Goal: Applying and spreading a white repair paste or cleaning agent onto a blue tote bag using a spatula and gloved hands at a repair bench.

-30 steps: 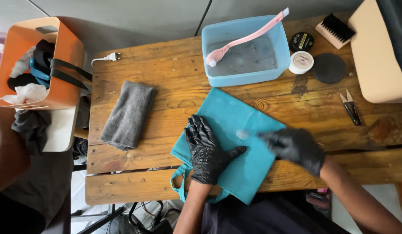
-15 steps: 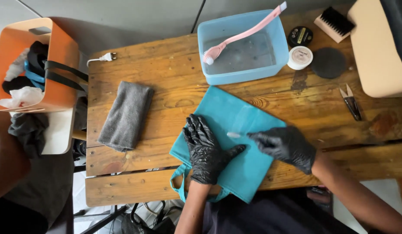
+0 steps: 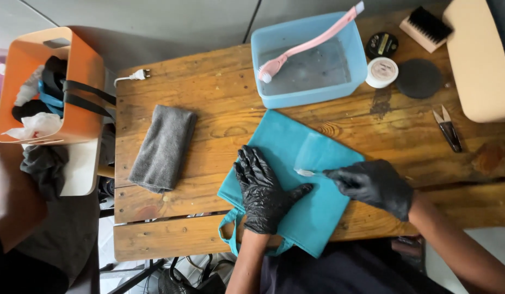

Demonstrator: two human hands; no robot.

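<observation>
A teal fabric bag (image 3: 304, 158) lies flat on the wooden table (image 3: 209, 120), its handles hanging over the near edge. My left hand (image 3: 262, 188), in a black glove, presses flat on the bag with fingers spread. My right hand (image 3: 372, 185), also gloved, pinches a small pale brush-like tool (image 3: 307, 172) whose tip rests on the bag just right of my left thumb.
A folded grey cloth (image 3: 164, 147) lies to the left. Behind the bag stands a blue tub (image 3: 307, 57) with a pink brush (image 3: 309, 43). Small tins (image 3: 381, 44), a dark round lid (image 3: 419, 78), a bristle brush (image 3: 426, 24) and snips (image 3: 447, 129) sit right. An orange bin (image 3: 45, 87) stands off the left edge.
My right hand has shifted slightly left across the bag with the small tool. My left hand stays pressed in place.
</observation>
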